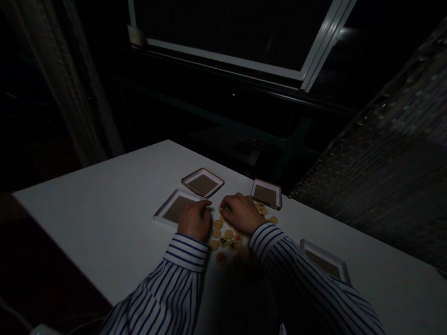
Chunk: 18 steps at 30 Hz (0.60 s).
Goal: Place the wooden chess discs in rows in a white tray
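Several round, pale wooden Chinese chess pieces (pixel 229 234) lie in a loose group on the white table, some with dark or red characters showing. My right hand (pixel 242 212) reaches over the far part of the group, fingers bent down and closed at a piece (pixel 221 208); its grip is partly hidden. Left of the pieces, my left hand (pixel 195 220) hovers over the right side of a shallow white-rimmed tray (pixel 161 212). Its thumb and index finger are apart, and no piece shows between them; the other fingers are hidden.
Two more shallow trays, one at back left (pixel 195 173) and one at back right (pixel 268 184), stand on the white table (pixel 106 204). Another tray (pixel 344 271) sits beyond my right forearm. Curtains hang on both sides, and a window frame (pixel 225 58) is behind. The room is dark.
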{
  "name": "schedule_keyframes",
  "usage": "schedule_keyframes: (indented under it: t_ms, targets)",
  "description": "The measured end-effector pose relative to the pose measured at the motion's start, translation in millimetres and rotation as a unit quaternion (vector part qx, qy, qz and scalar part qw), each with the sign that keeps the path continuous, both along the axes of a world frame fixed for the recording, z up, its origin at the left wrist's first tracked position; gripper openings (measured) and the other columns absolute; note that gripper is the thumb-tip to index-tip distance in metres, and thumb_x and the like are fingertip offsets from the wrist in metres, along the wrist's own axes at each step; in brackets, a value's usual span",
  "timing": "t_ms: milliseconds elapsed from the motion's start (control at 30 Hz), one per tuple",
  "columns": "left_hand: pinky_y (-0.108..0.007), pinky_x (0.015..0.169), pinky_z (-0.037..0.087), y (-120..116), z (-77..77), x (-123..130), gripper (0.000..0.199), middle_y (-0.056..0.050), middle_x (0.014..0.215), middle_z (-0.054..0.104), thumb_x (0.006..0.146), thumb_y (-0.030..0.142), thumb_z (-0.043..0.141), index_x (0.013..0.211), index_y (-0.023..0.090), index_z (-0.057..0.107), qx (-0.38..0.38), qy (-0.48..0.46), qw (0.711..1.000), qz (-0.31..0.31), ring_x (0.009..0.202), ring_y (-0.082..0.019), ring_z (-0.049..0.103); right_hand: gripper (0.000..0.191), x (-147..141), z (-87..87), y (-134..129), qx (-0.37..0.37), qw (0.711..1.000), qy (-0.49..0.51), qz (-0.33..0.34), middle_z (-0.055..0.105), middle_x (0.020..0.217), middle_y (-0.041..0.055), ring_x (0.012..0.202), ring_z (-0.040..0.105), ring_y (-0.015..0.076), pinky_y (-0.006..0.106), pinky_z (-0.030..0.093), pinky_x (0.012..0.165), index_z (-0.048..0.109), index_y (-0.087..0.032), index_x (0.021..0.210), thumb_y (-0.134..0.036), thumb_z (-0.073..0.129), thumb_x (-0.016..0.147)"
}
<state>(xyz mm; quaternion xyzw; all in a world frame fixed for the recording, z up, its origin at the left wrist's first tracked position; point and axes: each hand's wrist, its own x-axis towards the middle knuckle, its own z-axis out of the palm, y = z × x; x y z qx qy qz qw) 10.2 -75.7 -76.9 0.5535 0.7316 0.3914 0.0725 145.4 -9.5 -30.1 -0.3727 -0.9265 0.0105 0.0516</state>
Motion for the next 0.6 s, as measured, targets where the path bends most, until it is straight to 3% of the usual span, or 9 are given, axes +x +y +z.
schedule_keyframes:
  t_ms: [200, 333, 600]
  targets:
    - [-0.036, 0.086, 0.043, 0.6, -1.2, 0.5, 0.029, -0.009, 0.1, 0.065, 0.075, 0.018, 0.046, 0.099, 0.016, 0.062, 0.004, 0.012, 1.0, -0.007, 0.096, -0.023, 0.057, 0.022, -9.7, -10.1, 12.1, -0.008, 1.0, -0.026, -0.01, 0.064, 0.094, 0.0042, 0.094, 0.05, 0.0204, 0.035, 0.03, 0.078, 0.06, -0.021, 0.092, -0.033, 0.045, 0.082]
    - [-0.036, 0.087, 0.042, 0.3, -2.9, 0.6, 0.029, -0.009, 0.099, 0.065, 0.075, 0.018, 0.045, 0.097, 0.017, 0.063, 0.014, 0.02, 1.0, -0.013, 0.095, -0.022, 0.057, 0.025, -4.1, -5.4, 13.8, -0.011, 1.0, -0.021, -0.007, 0.064, 0.093, 0.0051, 0.094, 0.05, 0.0203, 0.035, 0.031, 0.078, 0.062, -0.021, 0.089, -0.033, 0.04, 0.084]
    - [-0.035, 0.086, 0.043, 1.2, 1.1, 14.2, 0.027, -0.008, 0.097, 0.066, 0.076, 0.019, 0.045, 0.094, 0.017, 0.064, 0.016, 0.033, 0.999, -0.021, 0.094, -0.022, 0.057, 0.026, 53.8, 14.1, 24.8, -0.002, 0.995, 0.047, -0.088, 0.064, 0.096, 0.0055, 0.091, 0.053, 0.0173, 0.028, 0.033, 0.077, 0.061, -0.019, 0.098, -0.025, 0.04, 0.083]
